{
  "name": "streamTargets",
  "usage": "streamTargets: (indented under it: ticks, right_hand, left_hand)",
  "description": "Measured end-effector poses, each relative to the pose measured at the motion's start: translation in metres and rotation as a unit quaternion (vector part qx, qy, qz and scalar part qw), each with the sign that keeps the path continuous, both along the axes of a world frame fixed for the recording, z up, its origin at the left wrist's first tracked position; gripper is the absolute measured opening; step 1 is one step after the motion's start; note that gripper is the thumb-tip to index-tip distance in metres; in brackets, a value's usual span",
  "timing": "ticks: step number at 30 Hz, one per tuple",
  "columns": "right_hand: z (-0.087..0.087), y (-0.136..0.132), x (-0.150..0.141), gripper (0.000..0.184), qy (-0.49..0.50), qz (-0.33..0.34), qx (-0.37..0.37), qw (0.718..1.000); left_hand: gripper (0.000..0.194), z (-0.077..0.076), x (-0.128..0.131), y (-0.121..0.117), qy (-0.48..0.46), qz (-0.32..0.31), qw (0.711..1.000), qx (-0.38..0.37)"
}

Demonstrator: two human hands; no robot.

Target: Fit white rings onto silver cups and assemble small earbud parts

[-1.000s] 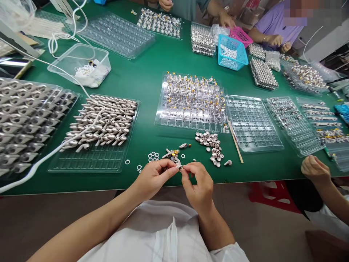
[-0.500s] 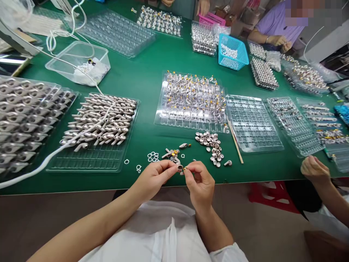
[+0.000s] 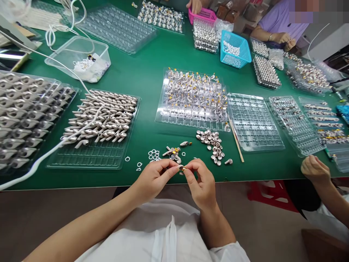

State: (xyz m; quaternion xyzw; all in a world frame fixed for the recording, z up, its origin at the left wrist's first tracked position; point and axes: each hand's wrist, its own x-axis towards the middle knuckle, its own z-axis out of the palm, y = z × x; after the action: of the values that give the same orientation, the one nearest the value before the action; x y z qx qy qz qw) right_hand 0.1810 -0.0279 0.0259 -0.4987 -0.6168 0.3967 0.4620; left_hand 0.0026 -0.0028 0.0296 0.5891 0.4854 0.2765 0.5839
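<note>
Near the table's front edge, my left hand (image 3: 156, 177) pinches a small beige earbud shell (image 3: 180, 167), its hollow side partly showing. My right hand (image 3: 201, 182) meets it from the other side, thumb and forefinger closed on a tiny yellow tab (image 3: 184, 169) at the shell's edge. Just beyond the fingers lies a small heap of stemmed earbud shells (image 3: 173, 153) with yellow bits. A cluster of white rings (image 3: 154, 155) is left of it. Round beige caps (image 3: 215, 145) are spread to the right, beside a single stemmed shell (image 3: 229, 161).
Ahead stands a clear tray of yellow-tabbed earbud parts (image 3: 195, 98), with a wooden stick (image 3: 237, 143) to its right. A tray of stemmed shells (image 3: 100, 116) sits left under a white cable (image 3: 40, 168). A co-worker's hand (image 3: 316, 174) is at the right edge.
The shell between my fingers has tilted slightly, and my right fingertips sit closer against it. The view has shifted a little. Across the table, a person's hand is at the pink basket, which has moved left.
</note>
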Motion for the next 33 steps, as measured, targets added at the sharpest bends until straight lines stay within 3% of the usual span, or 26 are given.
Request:
streamTargets:
  ticks: [7, 19, 33]
  right_hand:
    - [0.006, 0.004, 0.007, 0.006, -0.046, 0.034, -0.035, 0.998]
    - [0.010, 0.010, 0.017, 0.009, 0.004, 0.054, -0.188, 0.981]
    - [0.005, 0.002, 0.006, 0.007, -0.067, 0.027, -0.047, 0.996]
  left_hand:
    - [0.025, 0.000, -0.001, -0.001, 0.051, -0.024, 0.995, 0.080]
    - [0.024, 0.002, -0.003, 0.002, 0.047, -0.081, 0.990, 0.104]
    - [0.025, 0.003, -0.004, 0.002, 0.080, -0.095, 0.985, 0.122]
